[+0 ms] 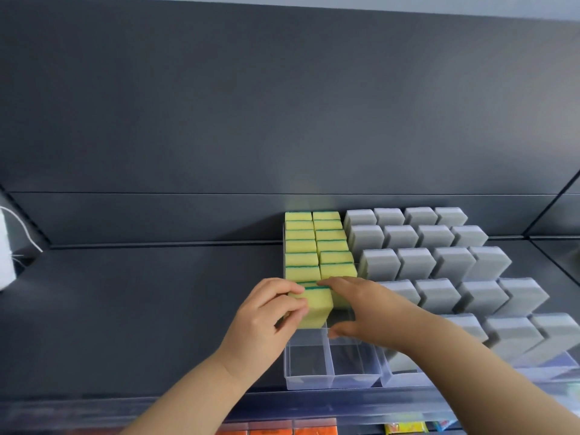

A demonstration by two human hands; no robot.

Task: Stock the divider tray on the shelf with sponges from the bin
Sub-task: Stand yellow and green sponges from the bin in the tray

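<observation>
We observe the left hand (pixel 266 312) gripping a yellow sponge (pixel 315 307), a soft foam block with a green scouring edge. It stands upright at the front of the left-hand row in the clear plastic divider tray (pixel 314 379) on the dark matte shelf (pixel 141 309). The right hand (pixel 370 309) is open, its straight fingers laid over the sponge tops and its thumb low by the centre divider. Stocked sponges (pixel 317 243) fill two rows behind. Grey sponges (pixel 439 265) stand just beside, to the right. Orange packets (pixel 276 430) at the bottom edge are cut off, and any print on them is too blurred to read.
</observation>
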